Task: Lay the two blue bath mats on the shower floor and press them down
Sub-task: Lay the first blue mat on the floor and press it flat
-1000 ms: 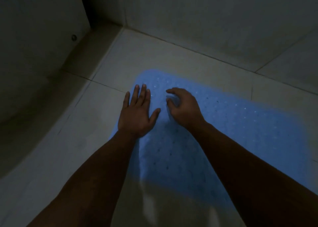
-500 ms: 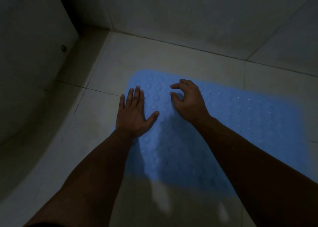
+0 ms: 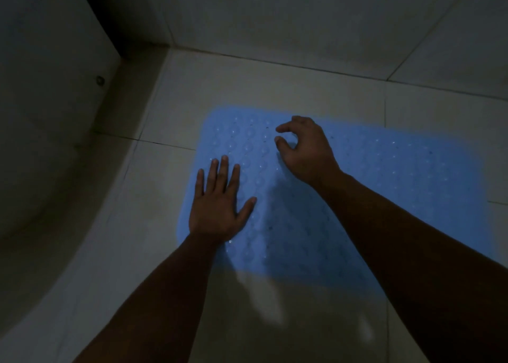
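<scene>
Pressing, left hand (image 3: 220,206): I lay it flat, fingers straight, on the mat's left edge so that side seats against the tile.
Right hand (image 3: 305,148): fingers curled, holding nothing, fingertips toward the bumps, likely to press next.
Blue bath mat (image 3: 384,186): spread on the shower floor (image 3: 261,87) near the corner.
Second mat: only 1 in view.

Light blue bath mat (image 3: 371,186) dotted with round bumps; pale grey-white floor tiles (image 3: 261,87).
</scene>
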